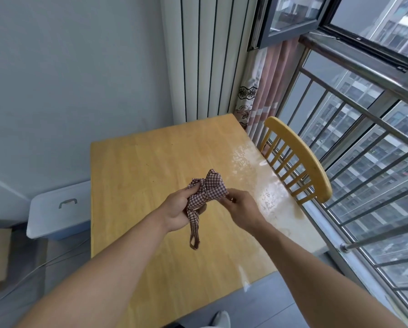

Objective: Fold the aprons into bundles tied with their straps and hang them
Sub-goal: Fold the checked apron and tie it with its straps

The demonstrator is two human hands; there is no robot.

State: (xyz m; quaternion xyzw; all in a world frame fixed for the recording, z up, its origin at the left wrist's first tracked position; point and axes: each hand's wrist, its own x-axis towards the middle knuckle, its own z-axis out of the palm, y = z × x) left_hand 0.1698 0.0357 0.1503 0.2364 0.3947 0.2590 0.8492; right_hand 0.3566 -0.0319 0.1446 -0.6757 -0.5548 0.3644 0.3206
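Apron bundle: a small red-and-white checked apron bundle [208,189], bunched tight, sits in the middle of the frame, held up over the table and between both hands.
Strap: a checked strap [194,229] droops from the underside of the bundle, hanging down toward the lower middle and ending in a small loop just over the tabletop.
Left hand: the left hand [177,210] comes in from the lower left, forearm stretched long across the frame, palm turned up and inward, fingers curled round the left side of the bundle. A firm grip there.
Right hand: the right hand [242,203] reaches in from the lower right, back of the hand facing the camera, fingertips pinching the right edge of the bundle.
Hands together: the two are close, meeting on the cloth, both clamped on it.
Table: a pale wooden table [136,166] fills the centre, glare on its right side.
Chair: a yellow wooden chair [314,166] stands tucked at the table's right edge, by the window railing.
Storage box: a white lidded box [56,214] sits on the floor at the left, just beside the table.
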